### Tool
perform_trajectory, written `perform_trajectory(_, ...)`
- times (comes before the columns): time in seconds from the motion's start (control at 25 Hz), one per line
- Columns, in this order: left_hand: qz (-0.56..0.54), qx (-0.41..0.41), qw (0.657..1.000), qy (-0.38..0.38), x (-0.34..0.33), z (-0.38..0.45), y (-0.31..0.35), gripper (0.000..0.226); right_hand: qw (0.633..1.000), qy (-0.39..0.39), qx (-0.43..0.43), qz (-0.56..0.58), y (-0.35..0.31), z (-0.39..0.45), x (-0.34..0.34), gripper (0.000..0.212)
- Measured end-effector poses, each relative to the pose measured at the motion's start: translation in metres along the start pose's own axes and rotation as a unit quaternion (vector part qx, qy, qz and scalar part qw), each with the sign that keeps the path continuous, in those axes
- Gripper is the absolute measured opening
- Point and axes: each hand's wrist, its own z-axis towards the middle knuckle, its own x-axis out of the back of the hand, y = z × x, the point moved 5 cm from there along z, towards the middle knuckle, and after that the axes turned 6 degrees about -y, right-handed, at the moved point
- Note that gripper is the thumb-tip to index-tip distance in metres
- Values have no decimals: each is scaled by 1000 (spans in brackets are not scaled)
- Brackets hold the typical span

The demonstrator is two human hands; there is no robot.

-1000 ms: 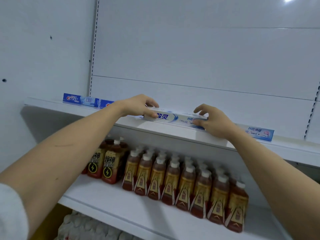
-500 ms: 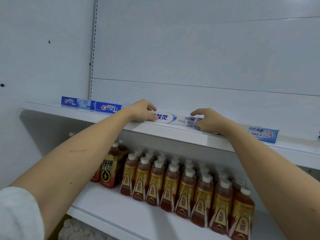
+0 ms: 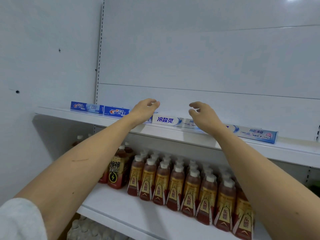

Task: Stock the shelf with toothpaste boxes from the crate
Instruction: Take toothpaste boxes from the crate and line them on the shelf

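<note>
A white toothpaste box (image 3: 170, 120) with blue characters lies flat near the front edge of the upper white shelf (image 3: 173, 135). My left hand (image 3: 144, 110) hovers just above its left end, fingers loosely curled and holding nothing. My right hand (image 3: 203, 114) hangs above its right part, fingers apart and empty. Two blue Crest boxes (image 3: 86, 107) (image 3: 116, 112) lie end to end further left. Another white and blue box (image 3: 254, 134) lies to the right, partly hidden by my right forearm. No crate is in view.
The lower shelf (image 3: 121, 210) holds several rows of brown drink bottles (image 3: 176, 186) with white caps, plus taller bottles (image 3: 116, 172) at the left. White-capped bottles (image 3: 90, 229) show below it. A white back panel rises behind the upper shelf.
Both hands have let go of the white toothpaste box and lifted off it. The box stays lying on the upper shelf.
</note>
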Motion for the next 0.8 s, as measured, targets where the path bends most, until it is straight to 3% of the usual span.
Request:
perform_trajectory(0.2,-111,24,993,23,9,-16,-4,57,979,-21,-20,200,-29,-10,-31,43)
perform_trajectory(0.44,-218,1,970,109,48,-54,-26,53,904,-35,-32,426,-74,-18,-84,43)
perform_trajectory(0.6,-254,7,953,166,62,-97,-67,52,868,-82,-12,489,-106,-33,-146,45)
perform_trajectory(0.8,-286,72,938,182,73,-140,-134,52,844,-148,-29,514,-120,-55,-231,50)
